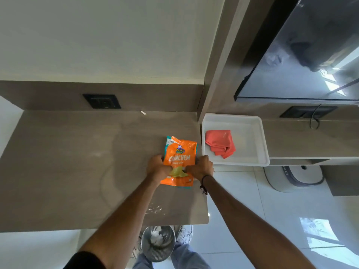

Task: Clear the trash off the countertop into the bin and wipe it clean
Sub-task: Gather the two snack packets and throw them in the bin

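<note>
Now, bag: orange chip bag (179, 162) lies at the tabletop (77, 162) right edge.
Fingers: left hand (157, 168) and right hand (200, 168) pinch its sides.
Feel: probably light, crinkly, slippery; hold the edges.
Bin: metal bin (158, 243) near, below.

Both bare arms are stretched forward and converge. The left hand (157, 167) and the right hand (200, 167) are closed in a grip, thumbs turned inward. A dark band is worn on the right wrist.
</note>
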Demonstrator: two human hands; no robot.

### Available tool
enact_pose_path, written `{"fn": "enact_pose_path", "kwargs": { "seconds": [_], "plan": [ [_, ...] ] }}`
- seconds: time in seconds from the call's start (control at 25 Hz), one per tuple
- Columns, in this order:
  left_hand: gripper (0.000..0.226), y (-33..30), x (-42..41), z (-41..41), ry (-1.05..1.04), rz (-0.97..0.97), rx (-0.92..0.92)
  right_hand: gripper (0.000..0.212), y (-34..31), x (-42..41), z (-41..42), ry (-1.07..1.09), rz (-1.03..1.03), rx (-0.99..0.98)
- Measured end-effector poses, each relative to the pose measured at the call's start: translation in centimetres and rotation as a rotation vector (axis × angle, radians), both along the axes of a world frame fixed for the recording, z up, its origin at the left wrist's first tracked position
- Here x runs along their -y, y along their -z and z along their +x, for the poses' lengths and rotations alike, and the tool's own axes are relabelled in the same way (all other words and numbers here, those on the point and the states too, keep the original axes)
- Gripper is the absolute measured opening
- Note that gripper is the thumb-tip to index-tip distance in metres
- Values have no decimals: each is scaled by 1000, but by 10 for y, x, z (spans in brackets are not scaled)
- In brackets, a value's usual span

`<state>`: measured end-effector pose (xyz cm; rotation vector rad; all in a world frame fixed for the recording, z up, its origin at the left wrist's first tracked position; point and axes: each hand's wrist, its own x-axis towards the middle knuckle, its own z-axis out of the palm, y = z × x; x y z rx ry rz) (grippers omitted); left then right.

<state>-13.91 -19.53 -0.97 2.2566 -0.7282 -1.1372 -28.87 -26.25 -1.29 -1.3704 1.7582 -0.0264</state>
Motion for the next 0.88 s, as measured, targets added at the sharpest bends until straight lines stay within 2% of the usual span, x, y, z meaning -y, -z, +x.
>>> {"fn": "enact_pose_path", "kwargs": {
  "seconds": [0.08, 0.12, 0.24, 0.32, 0.44, 0.6, 0.72, 0.76, 0.8, 0.84, 0.88],
  "plan": [
    [33, -4, 0, 0, 17, -11, -150, 48, 0, 4, -9, 26, 78, 137],
    [38, -6, -1, 2, 43, -12, -187, 48, -4, 5, -13, 58, 147, 228],
    [41, -22, -15, 15, 149, -1, -271, 63, -27, 13, -29, 95, 287, 467],
    [38, -35, -28, 26, 248, 2, -281, 72, -47, 24, -32, 21, 308, 534],
    [38, -53, -51, 40, 398, 11, -342, 63, -78, 32, -23, -210, 294, 480],
    [46, -70, -86, 54, 549, -30, -398, 45, -109, 7, -1, -579, 326, 258],
    [46, -69, -117, 74, 569, -43, -523, 24, -109, -36, 0, -638, 200, 175],
    [37, -65, -127, 81, 537, -59, -517, 24, -106, -53, -2, -618, 141, 160],
    [28, -59, -139, 90, 485, -83, -430, 24, -103, -72, -5, -592, 113, 148],
    [25, -47, -150, 98, 445, -107, -237, 22, -99, -91, -9, -560, 108, 143],
    [32, -31, -161, 107, 455, -112, 54, 19, -95, -110, -13, -536, 104, 139]
  ]
}}
